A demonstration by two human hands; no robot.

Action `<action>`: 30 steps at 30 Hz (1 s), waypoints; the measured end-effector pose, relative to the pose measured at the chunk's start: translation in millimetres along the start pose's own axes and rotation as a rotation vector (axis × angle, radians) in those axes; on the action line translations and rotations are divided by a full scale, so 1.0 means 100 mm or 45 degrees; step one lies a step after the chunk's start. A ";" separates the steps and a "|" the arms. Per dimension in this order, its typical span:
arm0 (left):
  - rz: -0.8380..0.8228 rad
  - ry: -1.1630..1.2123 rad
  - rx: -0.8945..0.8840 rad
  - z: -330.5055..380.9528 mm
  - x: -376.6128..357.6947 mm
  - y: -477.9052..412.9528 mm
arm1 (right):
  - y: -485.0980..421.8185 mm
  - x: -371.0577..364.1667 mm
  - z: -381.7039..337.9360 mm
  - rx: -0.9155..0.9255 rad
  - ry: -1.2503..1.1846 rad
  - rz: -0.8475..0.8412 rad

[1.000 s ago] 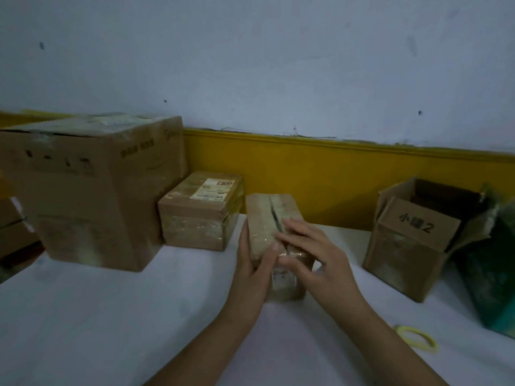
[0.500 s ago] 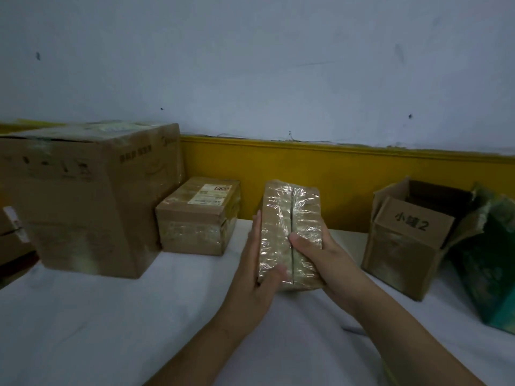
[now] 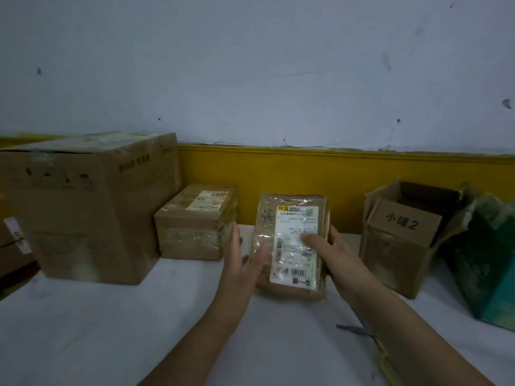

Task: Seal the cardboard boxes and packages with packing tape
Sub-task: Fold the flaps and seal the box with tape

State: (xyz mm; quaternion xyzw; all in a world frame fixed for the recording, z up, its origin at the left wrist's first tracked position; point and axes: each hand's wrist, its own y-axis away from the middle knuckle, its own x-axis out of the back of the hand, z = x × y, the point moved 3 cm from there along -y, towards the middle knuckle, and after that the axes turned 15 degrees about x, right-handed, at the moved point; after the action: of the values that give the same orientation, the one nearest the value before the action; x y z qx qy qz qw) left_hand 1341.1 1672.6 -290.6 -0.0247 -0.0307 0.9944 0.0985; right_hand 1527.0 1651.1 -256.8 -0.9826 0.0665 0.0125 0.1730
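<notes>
Firstly, the count in the head view. Four brown cardboard items show whole: one large box (image 3: 89,207) at left, one medium box (image 3: 192,235) just beside it, one small package (image 3: 267,218) in the centre, and one open box (image 3: 401,254) at right, marked "小罐2" on a raised flap. One green carton (image 3: 485,268) stands just beside the open box. There are two printed labels: a top label (image 3: 207,200) on the medium box and a shipping label (image 3: 292,263) on the small package.

Obscured: brown cartons (image 3: 11,246) at the far left are cut off by the frame, so their number cannot be told. The green carton is cut off likewise. A thin dark tool (image 3: 354,330) lies on the white table (image 3: 83,330), partly under the right forearm; its kind is unclear. The label print is too small to read. The left hand (image 3: 239,263) is blurred.

Containers: the large and medium boxes are closed, with glossy tape across them. The open box has its flaps up and its interior is in shadow, so the contents cannot be made out.

Hands: apart, one on each side of the small package. The right hand (image 3: 334,252) grips its right edge, thumb on the shipping label. The left hand is flat with straight fingers at the left edge; contact cannot be confirmed. The package stands tilted up over the middle of the table.
</notes>
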 end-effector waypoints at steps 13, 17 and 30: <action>-0.115 0.223 0.254 -0.08 -0.03 0.00 | 0.06 -0.15 0.14 0.084 -0.209 -0.154; -0.105 0.412 0.342 -0.03 -0.02 -0.01 | 0.03 -0.17 0.03 0.126 -0.072 -0.133; 0.099 0.062 0.225 -0.11 0.11 -0.09 | 0.06 -0.18 -0.12 0.007 -0.473 -0.344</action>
State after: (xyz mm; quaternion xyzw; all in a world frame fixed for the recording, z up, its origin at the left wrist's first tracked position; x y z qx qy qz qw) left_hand 1333.1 1684.5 -301.7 -0.0413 0.0606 0.9953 0.0625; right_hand 1508.2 1643.8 -246.6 -0.9629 -0.0987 0.1697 0.1849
